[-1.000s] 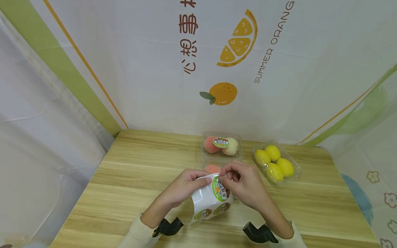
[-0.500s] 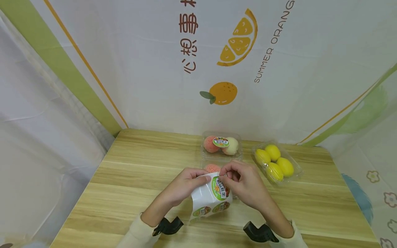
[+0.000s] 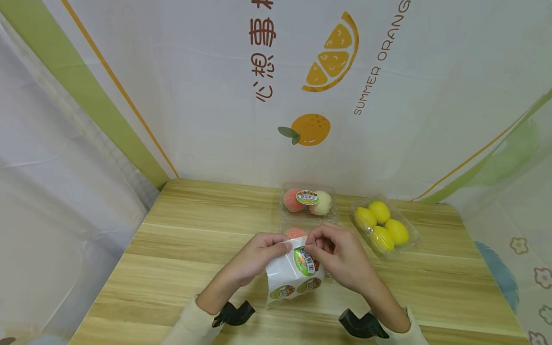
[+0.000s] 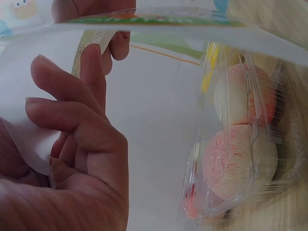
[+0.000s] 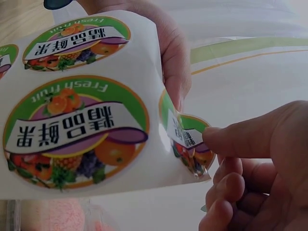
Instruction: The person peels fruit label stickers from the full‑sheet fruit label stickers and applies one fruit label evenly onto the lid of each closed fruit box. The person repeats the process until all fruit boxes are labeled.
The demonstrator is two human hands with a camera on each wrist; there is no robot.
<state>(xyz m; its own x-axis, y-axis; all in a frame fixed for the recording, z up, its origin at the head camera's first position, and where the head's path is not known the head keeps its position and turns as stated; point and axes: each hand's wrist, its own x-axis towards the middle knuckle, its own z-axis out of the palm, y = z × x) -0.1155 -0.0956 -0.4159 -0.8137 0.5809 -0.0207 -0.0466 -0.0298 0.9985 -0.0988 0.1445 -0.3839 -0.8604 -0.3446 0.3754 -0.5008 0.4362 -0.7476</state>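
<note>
My left hand (image 3: pixel 256 256) grips the upper left edge of a white sheet of stickers (image 3: pixel 278 270), with its thumb on top and fingers behind. Printed oval fruit stickers (image 5: pixel 77 132) with green and orange borders cover the sheet, which curves downward. At its upper right corner my right hand (image 3: pixel 342 254) pinches the edge of one oval sticker (image 5: pixel 195 144) between thumb and index finger. That sticker is bent at the sheet's edge in the right wrist view. Just behind the hands sits a clear plastic box of pink and cream peaches (image 4: pixel 240 159), partly hidden by them.
A second clear box of peaches (image 3: pixel 294 201), with an oval sticker on its lid, stands at the back of the wooden table (image 3: pixel 194 215). To its right is a clear box with several lemons (image 3: pixel 396 232). A white printed curtain (image 3: pixel 215 120) hangs behind the table.
The sheet's lower end has swung up slightly and its face has tilted a little. Both hands keep their hold and have barely moved.
</note>
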